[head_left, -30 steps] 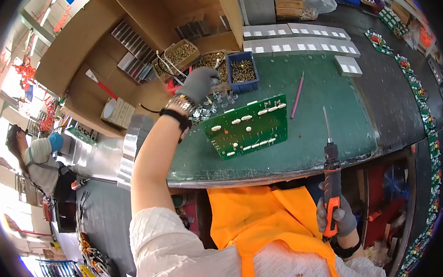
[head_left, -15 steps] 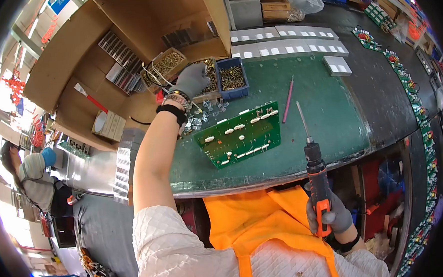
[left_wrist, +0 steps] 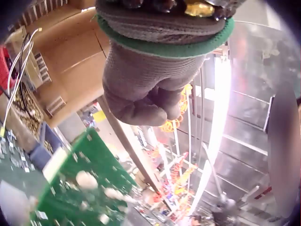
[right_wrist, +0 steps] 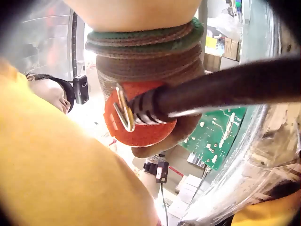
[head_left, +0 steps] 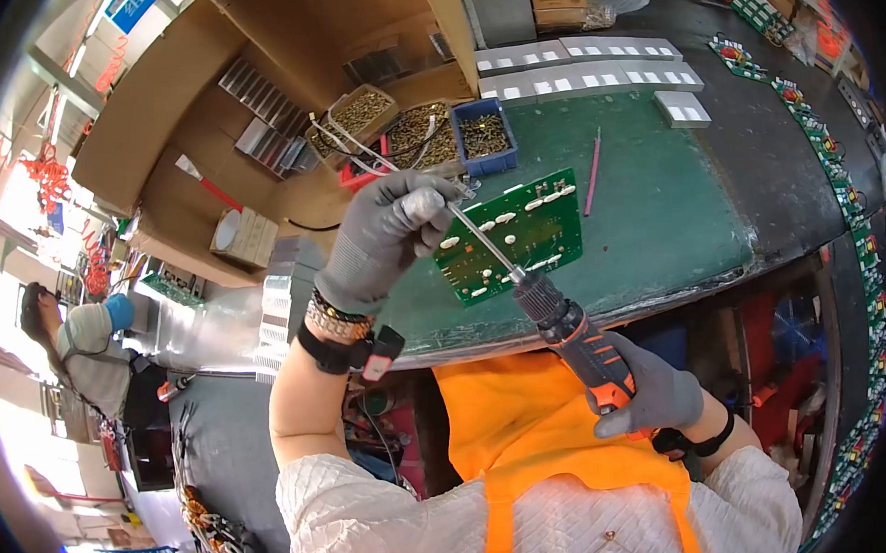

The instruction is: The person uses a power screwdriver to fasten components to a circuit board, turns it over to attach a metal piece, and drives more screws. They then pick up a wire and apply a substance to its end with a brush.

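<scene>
My gloved left hand (head_left: 385, 229) pinches a small screw, mostly hidden by the fingertips, at the tip of a long bit (head_left: 486, 239). That bit belongs to a black and orange electric screwdriver (head_left: 566, 330), which my gloved right hand (head_left: 659, 390) grips by its handle. Its orange rear end (right_wrist: 141, 134) and black cord (right_wrist: 225, 92) fill the middle of the right wrist view. Behind the bit, a green circuit board (head_left: 551, 226) stands tilted above the bench, with white blobs on its face. In the left wrist view the glove's curled fingers (left_wrist: 141, 110) show above the board (left_wrist: 75, 202).
A blue bin (head_left: 489, 164) of brass screws stands at the back, beside other screw boxes and a large cardboard box (head_left: 154, 111). Silvery blocks (head_left: 593, 83) line the back of the green bench. A pink pen (head_left: 594, 173) lies right of the board. Another person (head_left: 85, 335) is at far left.
My left hand has come back from the screw boxes toward me, meeting the bit. My right hand has swung the screwdriver up and left, from upright to slanting across the board.
</scene>
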`<state>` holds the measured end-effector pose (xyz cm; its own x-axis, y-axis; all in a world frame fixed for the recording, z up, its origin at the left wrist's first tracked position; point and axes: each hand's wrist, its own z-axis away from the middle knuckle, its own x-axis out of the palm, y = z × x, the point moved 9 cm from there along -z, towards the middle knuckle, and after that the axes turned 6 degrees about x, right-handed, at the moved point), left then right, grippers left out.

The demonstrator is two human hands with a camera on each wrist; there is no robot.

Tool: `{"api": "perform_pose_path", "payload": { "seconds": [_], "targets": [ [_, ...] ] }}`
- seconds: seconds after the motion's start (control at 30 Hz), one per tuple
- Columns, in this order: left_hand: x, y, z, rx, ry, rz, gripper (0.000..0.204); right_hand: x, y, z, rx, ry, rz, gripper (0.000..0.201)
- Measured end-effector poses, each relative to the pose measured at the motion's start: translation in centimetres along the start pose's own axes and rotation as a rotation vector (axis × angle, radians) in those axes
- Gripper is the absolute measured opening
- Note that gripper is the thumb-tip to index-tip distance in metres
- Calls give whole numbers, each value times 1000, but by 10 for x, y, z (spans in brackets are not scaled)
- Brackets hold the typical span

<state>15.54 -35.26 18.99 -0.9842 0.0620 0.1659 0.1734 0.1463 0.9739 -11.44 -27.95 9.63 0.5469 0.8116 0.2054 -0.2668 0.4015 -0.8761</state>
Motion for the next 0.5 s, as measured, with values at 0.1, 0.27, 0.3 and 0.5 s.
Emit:
{"api": "perform_pose_path", "payload": {
  "seconds": [0.1,0.27,0.3,0.5],
  "targets": [
    [1,-2,18,-18,52,126,31,11,-6,-3,32,-17,22,95],
    [2,2,34,-22,113,124,27,15,1,-11,33,-13,71,97],
    [1,0,35,-42,86,126,27,14,0,-11,32,0,81,96],
    [-8,-4,42,-152,90,107,24,16,3,-11,132,-19,62,93]
  ]
}}
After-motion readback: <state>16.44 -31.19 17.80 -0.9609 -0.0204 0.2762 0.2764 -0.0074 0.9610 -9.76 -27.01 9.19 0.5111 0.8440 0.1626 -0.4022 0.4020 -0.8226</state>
